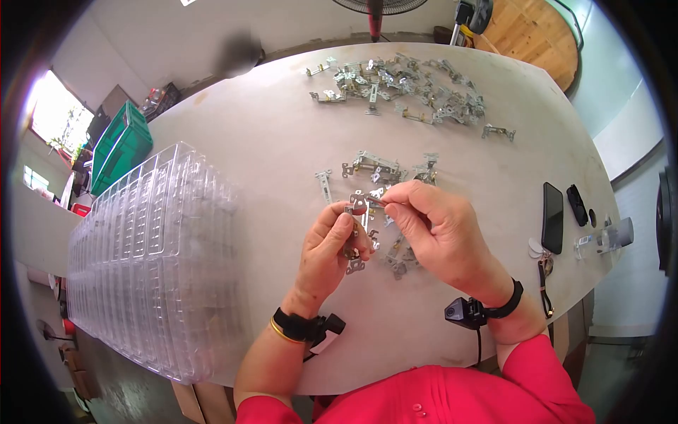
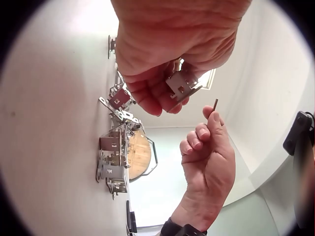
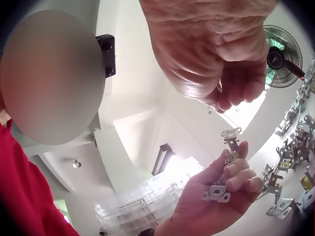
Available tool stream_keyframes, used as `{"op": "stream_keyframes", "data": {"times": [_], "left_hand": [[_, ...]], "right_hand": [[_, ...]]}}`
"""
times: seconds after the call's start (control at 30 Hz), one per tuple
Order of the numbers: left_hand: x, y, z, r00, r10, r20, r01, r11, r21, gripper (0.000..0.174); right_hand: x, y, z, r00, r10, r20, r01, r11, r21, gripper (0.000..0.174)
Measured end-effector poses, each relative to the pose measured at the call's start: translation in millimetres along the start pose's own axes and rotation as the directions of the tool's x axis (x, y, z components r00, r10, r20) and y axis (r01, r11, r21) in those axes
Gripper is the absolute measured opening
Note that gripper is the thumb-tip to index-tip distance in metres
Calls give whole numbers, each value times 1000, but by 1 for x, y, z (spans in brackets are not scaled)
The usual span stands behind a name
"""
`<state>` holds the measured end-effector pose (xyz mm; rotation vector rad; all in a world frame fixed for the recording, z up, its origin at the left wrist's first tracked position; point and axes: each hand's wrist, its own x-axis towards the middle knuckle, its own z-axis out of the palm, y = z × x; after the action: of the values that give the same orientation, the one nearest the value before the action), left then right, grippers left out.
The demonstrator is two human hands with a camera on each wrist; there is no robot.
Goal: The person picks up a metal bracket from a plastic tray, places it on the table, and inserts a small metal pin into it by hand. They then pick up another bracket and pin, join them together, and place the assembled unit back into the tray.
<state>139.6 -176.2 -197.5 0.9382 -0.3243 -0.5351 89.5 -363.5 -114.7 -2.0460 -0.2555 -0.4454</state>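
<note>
My left hand (image 1: 321, 247) grips a silvery metal bracket (image 3: 216, 193) whose flat, holed end plates stick out past the fingers; its middle is hidden by them. In the left wrist view, the bracket's square-holed end (image 2: 181, 84) shows below the fingers. Just right of its upper end, my right hand (image 1: 448, 226) pinches a thin dark metal pin (image 2: 215, 104) between thumb and index finger. Both hands are raised over the table, close together. Beneath and beyond them lies a small group of similar metal brackets (image 1: 374, 164).
A larger pile of brackets (image 1: 395, 81) spreads over the far side of the table (image 1: 268, 127). Stacked clear plastic trays (image 1: 152, 261) stand at the left, a green crate (image 1: 121, 147) behind them. A phone (image 1: 553, 218), keys and a clear bottle (image 1: 604, 240) lie at the right.
</note>
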Motion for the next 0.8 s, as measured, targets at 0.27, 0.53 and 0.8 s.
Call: {"op": "stream_keyframes", "data": {"times": [0.27, 0.53, 0.8], "left_hand": [[-1, -2, 1, 1000, 3, -5, -3, 1000, 27, 28], [-2, -6, -1, 999, 42, 27, -43, 999, 23, 25], [-4, -5, 1, 999, 35, -3, -35, 995, 93, 26]], "right_hand": [[-2, -10, -3, 999, 20, 36, -15, 991, -135, 8], [-3, -12, 0, 995, 75, 60, -66, 988, -142, 3], [-4, -13, 0, 996, 71, 62, -62, 987, -145, 2]]}}
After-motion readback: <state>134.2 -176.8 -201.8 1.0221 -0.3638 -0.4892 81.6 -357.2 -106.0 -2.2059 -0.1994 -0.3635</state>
